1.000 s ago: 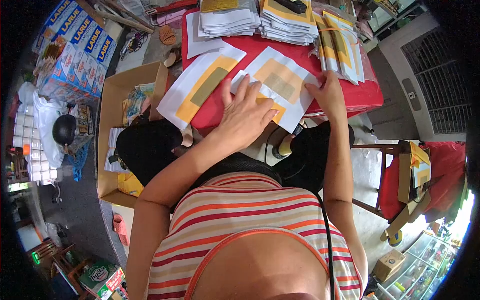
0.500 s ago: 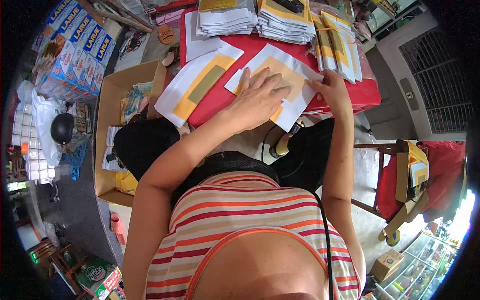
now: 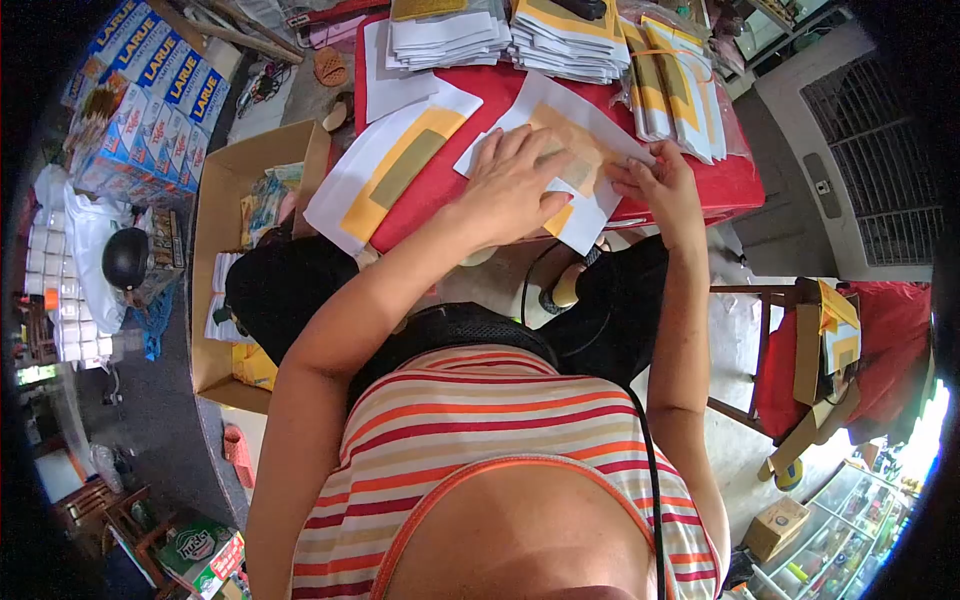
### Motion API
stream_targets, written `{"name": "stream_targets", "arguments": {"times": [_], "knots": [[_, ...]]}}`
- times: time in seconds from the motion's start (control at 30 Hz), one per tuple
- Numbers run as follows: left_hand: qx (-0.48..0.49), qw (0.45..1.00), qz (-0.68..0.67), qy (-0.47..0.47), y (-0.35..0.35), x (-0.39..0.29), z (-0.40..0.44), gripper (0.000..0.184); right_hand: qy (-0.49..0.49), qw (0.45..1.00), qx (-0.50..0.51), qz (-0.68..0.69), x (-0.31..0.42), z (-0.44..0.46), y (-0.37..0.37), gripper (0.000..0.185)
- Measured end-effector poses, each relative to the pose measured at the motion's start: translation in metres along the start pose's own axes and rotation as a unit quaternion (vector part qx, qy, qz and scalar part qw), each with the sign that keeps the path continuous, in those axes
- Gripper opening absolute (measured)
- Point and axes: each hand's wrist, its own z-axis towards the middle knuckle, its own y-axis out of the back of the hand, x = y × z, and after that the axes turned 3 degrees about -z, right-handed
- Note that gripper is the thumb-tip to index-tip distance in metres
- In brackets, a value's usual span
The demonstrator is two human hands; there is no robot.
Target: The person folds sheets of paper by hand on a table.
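A white paper sheet with a yellow-orange panel (image 3: pixel 578 112) lies at an angle on the red-covered table (image 3: pixel 440 186), part of it folded over. My left hand (image 3: pixel 512 188) rests flat on this sheet with its fingers spread. At its right edge, my right hand (image 3: pixel 658 185) pinches the paper between thumb and fingers. To the left, another white and yellow sheet with an olive-brown rectangle (image 3: pixel 404 168) lies close to my left forearm, its lower end reaching past the table edge.
Stacks of folded white papers (image 3: pixel 448 42) and yellow-white papers (image 3: pixel 568 45) stand at the table's back. A banded bundle (image 3: pixel 680 90) lies at the right. A cardboard box (image 3: pixel 262 160) with papers sits left of my legs, and a chair (image 3: pixel 765 350) stands right.
My right hand has turned slightly and its fingers have curled over the sheet's right edge. The left hand's fingers have shifted a little on the paper.
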Motion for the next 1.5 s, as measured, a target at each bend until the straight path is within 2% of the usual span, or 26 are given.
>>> {"name": "stream_targets", "arguments": {"times": [0.07,0.1,0.17,0.23,0.4,0.47,0.57,0.6,0.63,0.67,0.7,0.77,0.8,0.87,0.97,1.1,1.17,1.27,1.37,1.5], "knots": [[-0.003,1.0,-0.018,0.011,0.007,0.002,0.003,0.049,0.077,0.997,-0.031,0.004,-0.013,-0.004,-0.003,0.016],[0.015,0.999,-0.029,0.022,0.012,0.002,0.005,0.05,0.077,0.997,-0.031,0.004,-0.014,-0.007,-0.003,0.016],[0.032,0.998,-0.04,0.035,0.012,0.007,0.007,0.051,0.172,0.966,-0.036,-0.19,-0.016,-0.013,-0.002,0.017],[-0.01,0.999,-0.032,0.023,0.003,0.016,0.008,0.048,0.177,0.956,-0.044,-0.228,0.004,-0.031,-0.011,0.019],[-0.022,0.997,-0.056,0.039,0.001,0.027,0.011,0.042,0.196,0.931,-0.057,-0.304,0.007,-0.041,-0.015,0.029],[-0.04,0.997,-0.061,0.037,-0.002,0.03,0.012,0.041,0.261,0.909,-0.062,-0.319,0.003,-0.041,-0.014,0.033],[-0.06,0.991,-0.086,0.083,-0.01,0.04,0.015,0.044,0.308,0.89,-0.078,-0.327,-0.01,-0.04,-0.014,0.034],[-0.11,0.978,-0.155,0.089,-0.013,0.042,0.016,0.045,0.307,0.89,-0.078,-0.327,-0.01,-0.04,-0.014,0.034],[-0.16,0.957,-0.223,0.095,-0.016,0.045,0.015,0.047,0.329,0.857,-0.084,-0.388,-0.011,-0.04,-0.013,0.034],[-0.157,0.948,-0.255,0.109,-0.017,0.049,0.015,0.051,0.35,0.819,-0.089,-0.447,-0.012,-0.041,-0.012,0.035],[-0.158,0.948,-0.254,0.109,-0.014,0.045,0.015,0.051,0.35,0.819,-0.089,-0.447,-0.013,-0.041,-0.011,0.035],[-0.197,0.909,-0.336,0.147,-0.006,0.038,0.015,0.057,0.37,0.772,-0.099,-0.508,-0.014,-0.04,-0.011,0.034],[-0.197,0.909,-0.335,0.147,-0.003,0.036,0.014,0.057,0.371,0.772,-0.099,-0.508,-0.015,-0.04,-0.012,0.034],[-0.234,0.942,-0.24,0.034,0.002,0.033,0.013,0.061,0.379,0.762,-0.095,-0.517,-0.017,-0.04,-0.012,0.034],[-0.232,0.941,-0.236,0.07,-0.002,0.034,0.016,0.053,0.382,0.771,-0.089,-0.503,-0.017,-0.038,-0.01,0.033],[-0.235,0.947,-0.208,0.064,0.004,0.043,0.027,0.04,0.386,0.769,-0.084,-0.502,-0.017,-0.037,-0.008,0.034],[-0.249,0.966,-0.063,0.024,0.01,0.045,0.031,0.029,0.394,0.767,-0.084,-0.5,-0.018,-0.036,-0.007,0.034],[-0.23,0.968,-0.105,-0.004,0.006,0.056,0.034,0.023,0.396,0.769,-0.084,-0.495,-0.018,-0.037,-0.006,0.033],[-0.187,0.975,-0.119,0.023,0.004,0.055,0.032,0.02,0.401,0.779,-0.097,-0.472,-0.021,-0.037,-0.006,0.034],[-0.201,0.977,-0.077,-0.009,-0.001,0.053,0.032,0.019,0.393,0.786,-0.128,-0.461,-0.03,-0.032,-0.005,0.036]]}}
